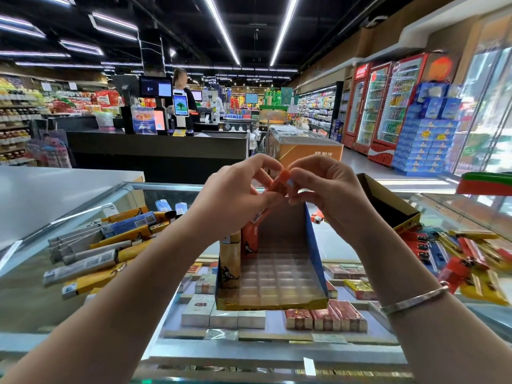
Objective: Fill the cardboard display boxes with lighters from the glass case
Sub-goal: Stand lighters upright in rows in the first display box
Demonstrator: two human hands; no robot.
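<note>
Both hands are raised over an open cardboard display box point(315, 253) that stands on the glass case point(346, 236). My left hand point(235, 187) and my right hand point(321, 184) pinch one orange lighter point(280, 182) between their fingertips. A clear plastic grid of empty slots lines the box's floor. A yellow lighter point(230, 261) and an orange lighter point(250, 239) stand in the box's left side. Loose lighters lie in a pile on the left point(110, 245) and another pile on the right point(476, 261) of the glass.
A second, empty cardboard box point(388, 200) lies tilted at the back right. One orange lighter point(317, 217) lies on the glass behind the box. Cigarette packs show under the glass. A black checkout counter point(155, 153) with a person behind it lies beyond.
</note>
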